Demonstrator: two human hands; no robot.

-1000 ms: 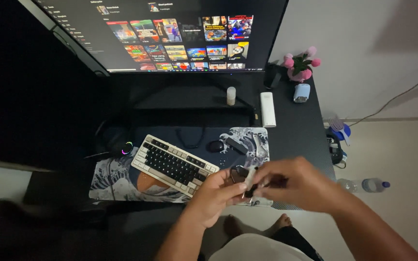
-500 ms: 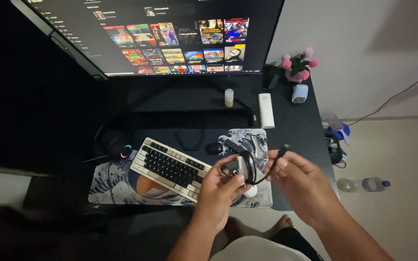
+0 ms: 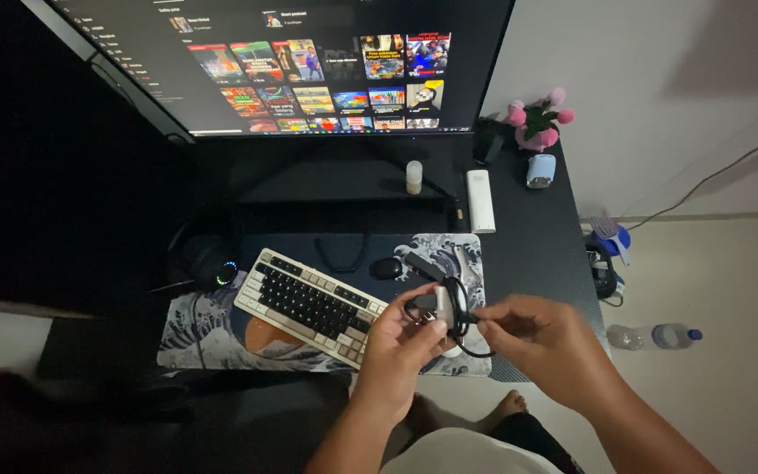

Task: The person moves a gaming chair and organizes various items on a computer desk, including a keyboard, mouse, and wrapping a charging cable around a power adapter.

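Fingers [image 3: 421, 326] of the left hand [image 3: 401, 351] pinch a small pale, blocky device [image 3: 439, 305] wound with thin black cable [image 3: 460, 309], held above the near right corner of the desk mat [image 3: 212, 329]. The right hand [image 3: 544, 344] grips the glossy cable's free end, its fingers curled tight around it; a loop of cable sags between the two hands.

The mat is flat, printed with a pale wave pattern, and its near edge lies close to the dark worktop's [image 3: 537, 237] front edge. On the mat's middle sits a slanted keyboard [image 3: 309, 305], cream frame with black keys, just left of the hands. Beyond the hands, at the mat's far right, lie a rounded black mouse [image 3: 387, 268] and a dark bar-shaped thing. Past the mat's far edge stand a white oblong box [image 3: 481, 200], a small pale cylinder [image 3: 413, 176] and a wide monitor [image 3: 309, 66]. Right of the mat bare worktop runs to the edge; below it a clear plastic bottle [image 3: 655, 336] lies on the floor.
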